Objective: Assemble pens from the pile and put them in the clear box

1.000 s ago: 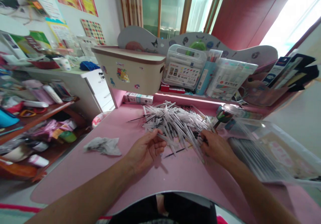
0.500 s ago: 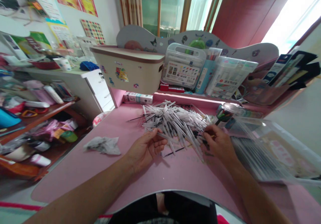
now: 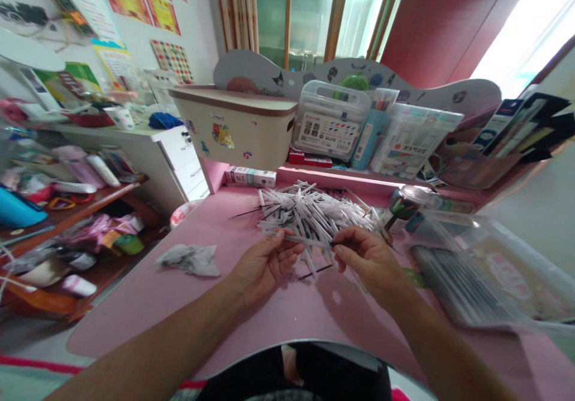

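Near the front of the pile, my left hand (image 3: 268,263) is turned partly palm up, a slim white pen barrel (image 3: 302,240) pinched between thumb and forefinger. The barrel points right, toward my right hand (image 3: 369,264). Thumb and fingers of that hand close on a small black piece (image 3: 333,244), perhaps a pen cap, close to the barrel's end; whether the two touch I cannot tell. Behind both hands lies a loose pile of white pen barrels (image 3: 309,206) mixed with black parts. One dark, thin refill (image 3: 314,273) lies in front of it.
A clear plastic box (image 3: 489,296) at right holds a row of dark-looking pens (image 3: 458,281). On the left lies a crumpled tissue (image 3: 191,260). Behind the pile stand a small carton (image 3: 250,177) and a jar (image 3: 406,200), below a shelf with a beige bin (image 3: 238,128) and marker cases.
My right hand has moved left from the pile's right side, now with a small black piece at its fingertips. My left hand keeps the pen barrel in nearly the same place.
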A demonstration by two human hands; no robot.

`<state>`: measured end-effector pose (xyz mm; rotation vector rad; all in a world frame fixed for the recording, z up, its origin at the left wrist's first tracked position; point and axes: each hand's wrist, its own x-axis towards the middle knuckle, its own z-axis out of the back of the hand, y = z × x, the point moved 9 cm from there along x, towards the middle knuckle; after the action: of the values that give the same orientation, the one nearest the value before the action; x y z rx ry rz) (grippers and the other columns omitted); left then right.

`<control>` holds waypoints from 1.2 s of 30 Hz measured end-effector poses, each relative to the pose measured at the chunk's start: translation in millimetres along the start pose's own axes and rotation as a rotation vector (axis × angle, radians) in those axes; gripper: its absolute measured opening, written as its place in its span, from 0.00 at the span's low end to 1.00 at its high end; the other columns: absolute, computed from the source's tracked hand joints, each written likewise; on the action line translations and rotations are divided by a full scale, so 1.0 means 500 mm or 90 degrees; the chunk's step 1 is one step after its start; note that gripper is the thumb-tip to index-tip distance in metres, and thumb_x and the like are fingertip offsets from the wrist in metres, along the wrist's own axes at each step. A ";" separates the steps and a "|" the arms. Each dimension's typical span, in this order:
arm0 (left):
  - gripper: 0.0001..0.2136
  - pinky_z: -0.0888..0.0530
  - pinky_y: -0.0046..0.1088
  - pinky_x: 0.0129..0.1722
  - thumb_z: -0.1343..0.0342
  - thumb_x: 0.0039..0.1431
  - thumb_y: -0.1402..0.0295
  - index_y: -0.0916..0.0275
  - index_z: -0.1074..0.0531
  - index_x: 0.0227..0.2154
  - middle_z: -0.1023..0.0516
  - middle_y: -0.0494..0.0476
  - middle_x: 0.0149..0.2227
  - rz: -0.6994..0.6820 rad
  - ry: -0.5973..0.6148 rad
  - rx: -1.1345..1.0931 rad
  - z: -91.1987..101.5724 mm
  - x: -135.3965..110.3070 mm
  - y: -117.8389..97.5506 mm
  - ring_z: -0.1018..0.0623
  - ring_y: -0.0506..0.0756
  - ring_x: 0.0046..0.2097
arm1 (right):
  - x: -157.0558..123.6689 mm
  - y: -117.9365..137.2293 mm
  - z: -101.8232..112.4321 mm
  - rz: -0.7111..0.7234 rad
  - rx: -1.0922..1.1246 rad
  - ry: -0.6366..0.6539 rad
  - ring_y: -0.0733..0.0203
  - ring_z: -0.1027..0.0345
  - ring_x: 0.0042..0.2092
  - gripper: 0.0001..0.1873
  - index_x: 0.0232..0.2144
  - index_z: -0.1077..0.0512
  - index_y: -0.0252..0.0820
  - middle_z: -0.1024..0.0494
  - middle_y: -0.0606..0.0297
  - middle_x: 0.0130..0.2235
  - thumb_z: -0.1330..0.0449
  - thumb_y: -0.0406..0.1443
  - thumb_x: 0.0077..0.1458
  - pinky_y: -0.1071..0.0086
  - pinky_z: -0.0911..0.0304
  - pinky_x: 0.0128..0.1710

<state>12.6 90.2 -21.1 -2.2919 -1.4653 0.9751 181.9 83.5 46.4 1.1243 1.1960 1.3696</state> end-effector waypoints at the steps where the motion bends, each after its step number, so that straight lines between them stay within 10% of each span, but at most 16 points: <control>1: 0.09 0.20 0.21 0.28 0.54 0.68 0.76 0.68 0.28 0.35 0.17 0.63 0.29 0.000 0.001 0.000 0.000 0.001 0.000 0.16 0.53 0.29 | 0.002 -0.001 -0.002 0.002 0.003 -0.002 0.68 0.36 0.25 0.11 0.31 0.29 0.39 0.28 0.70 0.25 0.35 0.39 0.46 0.72 0.37 0.25; 36: 0.04 0.19 0.21 0.31 0.48 0.65 0.76 0.68 0.28 0.36 0.17 0.63 0.32 -0.056 0.020 0.073 0.001 0.006 -0.003 0.16 0.53 0.31 | 0.010 -0.057 0.003 0.034 0.013 -0.042 0.65 0.32 0.26 0.10 0.30 0.26 0.41 0.24 0.67 0.27 0.33 0.39 0.46 0.71 0.34 0.27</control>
<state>11.9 93.4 -21.8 -2.1337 -1.4459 0.9679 185.5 90.1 18.5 1.2137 1.1423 1.3528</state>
